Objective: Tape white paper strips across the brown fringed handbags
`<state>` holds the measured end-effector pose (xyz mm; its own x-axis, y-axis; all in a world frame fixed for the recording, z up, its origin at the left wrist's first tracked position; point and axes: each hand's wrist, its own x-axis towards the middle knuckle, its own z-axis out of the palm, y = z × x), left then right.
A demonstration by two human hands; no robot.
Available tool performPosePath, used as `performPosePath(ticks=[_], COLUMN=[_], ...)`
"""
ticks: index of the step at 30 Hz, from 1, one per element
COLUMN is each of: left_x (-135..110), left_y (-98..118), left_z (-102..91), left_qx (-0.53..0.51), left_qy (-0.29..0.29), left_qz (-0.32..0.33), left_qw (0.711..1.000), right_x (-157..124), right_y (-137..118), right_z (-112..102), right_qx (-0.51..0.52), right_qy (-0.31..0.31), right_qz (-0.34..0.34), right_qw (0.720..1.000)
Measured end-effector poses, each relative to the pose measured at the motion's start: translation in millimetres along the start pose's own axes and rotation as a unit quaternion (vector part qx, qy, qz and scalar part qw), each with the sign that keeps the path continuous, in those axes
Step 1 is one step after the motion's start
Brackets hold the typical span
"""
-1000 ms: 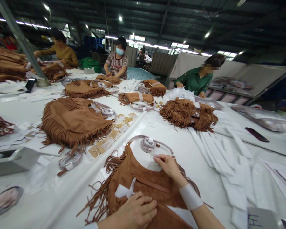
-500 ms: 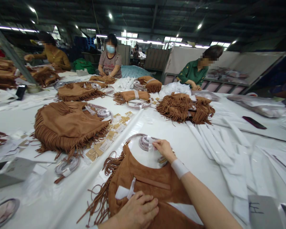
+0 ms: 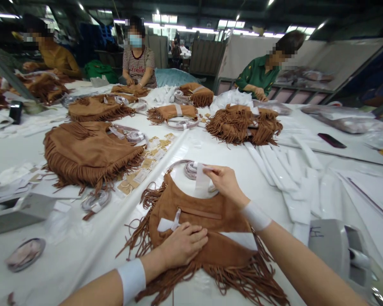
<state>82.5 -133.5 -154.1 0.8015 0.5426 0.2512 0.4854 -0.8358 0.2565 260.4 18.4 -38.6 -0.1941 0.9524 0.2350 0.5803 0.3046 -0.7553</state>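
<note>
A tan suede bag with long fringe lies flat on the white table in front of me. My left hand presses down on its front, fingers spread beside a white paper-wrapped zip pull. My right hand is at the bag's top edge, pinching a white paper strip that hangs from the wrapped strap. Both wrists wear white bands.
Another fringed bag lies to the left with tags beside it. White paper strips cover the right side, and a grey tape dispenser stands near right. More bags and three seated people are across the table.
My right hand went from the bag's front up to the strap and took hold of the white strip. The view tipped down, showing more of the bag's lower fringe. The left hand stayed put.
</note>
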Motion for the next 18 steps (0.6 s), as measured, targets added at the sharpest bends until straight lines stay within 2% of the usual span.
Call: performPosePath(ticks=[4,7,9,13,18], left_x=[-1,-2,-2,-3,-5], left_y=[1,2,2,2,5], left_z=[-1.4,-2.1,-1.0,2.9,2.6], left_qx=[-0.006,-0.018,-0.025,-0.028,-0.036], left_qy=[-0.004,0.002,0.001,0.010,0.058], left_qz=[0.003,-0.003,-0.005,0.008,0.002], left_qw=[1.000,1.000,1.000,1.000,0.998], right_x=[-94,-156,-186,-217,-226], right_y=[-22,-10,7,40,56], right_z=[-2,12,25,43,46], right_qx=[-0.008,-0.015,-0.016,-0.045,-0.065], right_qy=[-0.031,-0.048,-0.048,-0.055,-0.065], right_qz=[-0.018,-0.046,-0.056,-0.094,-0.131], right_qw=[0.999,0.998,0.997,0.993,0.987])
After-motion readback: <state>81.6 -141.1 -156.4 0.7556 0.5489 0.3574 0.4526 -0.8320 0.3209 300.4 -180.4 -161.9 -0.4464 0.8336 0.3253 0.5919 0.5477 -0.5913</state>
